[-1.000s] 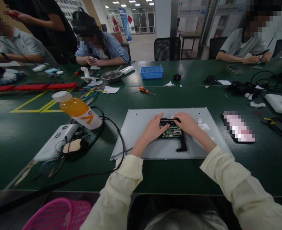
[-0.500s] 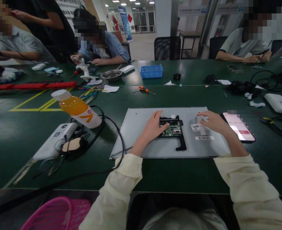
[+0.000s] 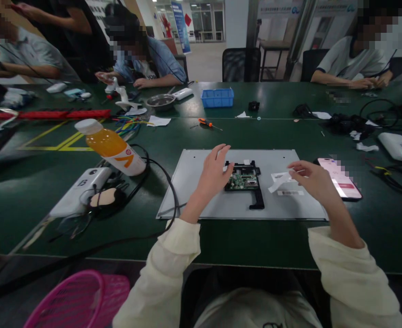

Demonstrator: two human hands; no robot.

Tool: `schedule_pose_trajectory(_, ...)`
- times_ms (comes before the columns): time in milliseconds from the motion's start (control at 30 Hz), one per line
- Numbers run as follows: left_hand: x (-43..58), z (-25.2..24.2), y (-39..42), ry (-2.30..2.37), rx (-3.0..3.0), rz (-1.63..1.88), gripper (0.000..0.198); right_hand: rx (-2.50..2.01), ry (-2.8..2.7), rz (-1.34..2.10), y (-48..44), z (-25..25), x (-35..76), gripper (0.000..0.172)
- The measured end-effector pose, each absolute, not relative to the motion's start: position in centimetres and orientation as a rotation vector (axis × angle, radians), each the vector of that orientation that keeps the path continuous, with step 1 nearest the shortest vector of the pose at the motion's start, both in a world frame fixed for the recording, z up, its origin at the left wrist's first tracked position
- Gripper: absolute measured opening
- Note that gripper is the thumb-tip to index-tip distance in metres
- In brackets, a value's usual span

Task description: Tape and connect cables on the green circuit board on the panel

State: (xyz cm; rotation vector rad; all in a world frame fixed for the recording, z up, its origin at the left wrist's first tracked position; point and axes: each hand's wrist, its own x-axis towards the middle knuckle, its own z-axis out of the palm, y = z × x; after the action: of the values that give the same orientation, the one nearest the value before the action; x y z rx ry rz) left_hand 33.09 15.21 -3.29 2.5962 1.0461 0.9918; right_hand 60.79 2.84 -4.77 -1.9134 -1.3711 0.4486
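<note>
A flat light-grey panel point(image 3: 190, 184) lies on the table before me. On its middle sits a green circuit board point(image 3: 238, 182) with a black plastic frame point(image 3: 258, 198) around part of it. My left hand point(image 3: 213, 175) is over the board's left side, fingers apart and holding nothing. Between thumb and fingers, my right hand point(image 3: 313, 178) pinches one end of a pale, translucent strip of tape point(image 3: 276, 184). The strip slants down to the left over the panel, near a white barcode label point(image 3: 290, 193).
A phone point(image 3: 341, 180) lies right of the panel. To the left stand a tilted juice bottle point(image 3: 110, 148), a white power bank point(image 3: 81, 189) and black cables. Farther back are an orange screwdriver point(image 3: 206, 123) and a blue basket point(image 3: 217, 99). Several people sit across the table.
My right hand has closed on the tape strip, lifting its end off the panel. My left hand has drawn slightly left and up from the circuit board.
</note>
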Motion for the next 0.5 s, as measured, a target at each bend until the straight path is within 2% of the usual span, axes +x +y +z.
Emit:
schedule_pose_trajectory(100,32.9,-2.1,12.8,1.049,2.58,0.992,0.04,-1.73,-1.246,0.559,1.2,-5.1,58.6,0.029)
schedule_pose_trajectory(200,32.9,-1.8,9.2,1.102,2.556,0.97,0.037,-1.668,-1.256,0.507,0.4,-5.6,56.0,0.025)
schedule_pose_trajectory(333,33.9,-2.8,3.6,1.139,2.56,0.889,0.037,-1.716,-1.429,0.384,0.2,-6.0,53.5,0.02)
schedule_pose_trajectory(500,36.6,-5.0,-0.5,1.155,2.649,0.655,0.045,-1.731,-1.502,0.32,0.5,-6.2,53.2,0.02)
